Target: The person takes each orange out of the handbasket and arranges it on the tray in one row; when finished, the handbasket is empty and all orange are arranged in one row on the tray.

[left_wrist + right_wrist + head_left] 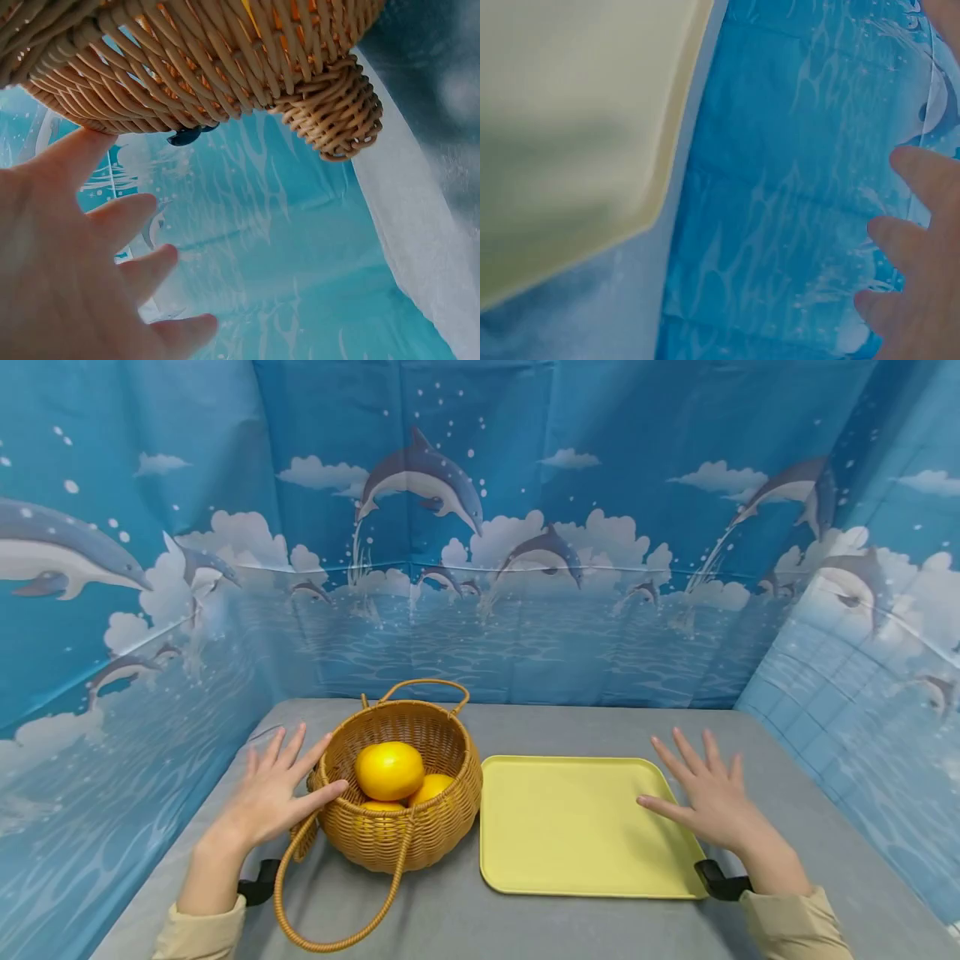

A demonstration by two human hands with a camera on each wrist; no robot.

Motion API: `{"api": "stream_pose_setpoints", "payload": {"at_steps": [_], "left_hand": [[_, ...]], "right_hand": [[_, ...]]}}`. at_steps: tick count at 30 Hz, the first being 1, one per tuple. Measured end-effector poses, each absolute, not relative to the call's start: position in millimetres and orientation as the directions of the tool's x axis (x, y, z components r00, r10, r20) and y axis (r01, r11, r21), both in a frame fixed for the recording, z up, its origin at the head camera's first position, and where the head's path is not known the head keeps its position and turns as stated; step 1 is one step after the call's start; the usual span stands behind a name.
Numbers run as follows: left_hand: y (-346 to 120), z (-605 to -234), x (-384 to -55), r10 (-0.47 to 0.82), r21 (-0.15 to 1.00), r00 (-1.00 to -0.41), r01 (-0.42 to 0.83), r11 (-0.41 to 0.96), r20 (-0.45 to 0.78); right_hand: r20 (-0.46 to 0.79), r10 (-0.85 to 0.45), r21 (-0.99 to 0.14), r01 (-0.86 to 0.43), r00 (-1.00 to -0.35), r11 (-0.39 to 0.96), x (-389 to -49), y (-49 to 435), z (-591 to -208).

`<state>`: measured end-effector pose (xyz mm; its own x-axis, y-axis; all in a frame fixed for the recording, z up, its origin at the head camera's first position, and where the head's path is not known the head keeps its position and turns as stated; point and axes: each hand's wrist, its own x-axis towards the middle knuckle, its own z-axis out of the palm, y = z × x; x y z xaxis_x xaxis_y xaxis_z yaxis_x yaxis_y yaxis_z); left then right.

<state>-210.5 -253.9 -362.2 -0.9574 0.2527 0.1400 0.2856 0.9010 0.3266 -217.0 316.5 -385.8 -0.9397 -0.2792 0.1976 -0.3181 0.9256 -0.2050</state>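
A brown wicker basket (405,843) stands left of centre on the table, with several yellow lemon-like fruits (390,771) inside. One loop handle hangs down over its front; another rises at the back. My left hand (268,793) is spread at the basket's left side, its thumb overlapping the rim in the head view; in the left wrist view its fingers (135,217) are straight beside the weave. To the right lies a flat yellow tray (570,827) with nothing on it. Over the tray's right edge my right hand (712,797) is spread, fingers straight, holding nothing.
The grey table (450,927) carries the basket and tray side by side. Blue curtains (510,635) printed with dolphins and clouds enclose its back and both sides. A black wrist strap mount (258,882) shows at the left wrist, a similar one (722,881) at the right.
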Motion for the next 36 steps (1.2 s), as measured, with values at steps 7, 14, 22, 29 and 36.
{"api": "stream_pose_setpoints", "payload": {"at_steps": [7,14,22,29,36], "left_hand": [[-253,-364,-211,0.274,0.504,-0.959,0.272,0.82,0.071],[-255,-369,-216,0.352,0.681,-0.933,0.307,0.664,0.077],[-264,-377,-225,0.395,0.863,-0.913,0.278,0.422,0.101],[-273,-384,-230,0.399,0.9,-0.909,0.272,0.341,0.123],[-273,-385,-232,0.386,0.894,-0.913,0.278,0.352,0.132]], "right_hand": [[0.17,-0.32,-0.474,-0.362,-0.932,0.803,-224,307,-395],[0.192,-0.369,-0.632,-0.402,-0.91,0.663,-232,277,-392],[0.245,-0.462,-0.79,-0.451,-0.852,0.415,-244,228,-366],[0.268,-0.53,-0.861,-0.447,-0.804,0.242,-255,178,-335],[0.256,-0.622,-0.878,-0.447,-0.74,0.17,-269,129,-309]]}}
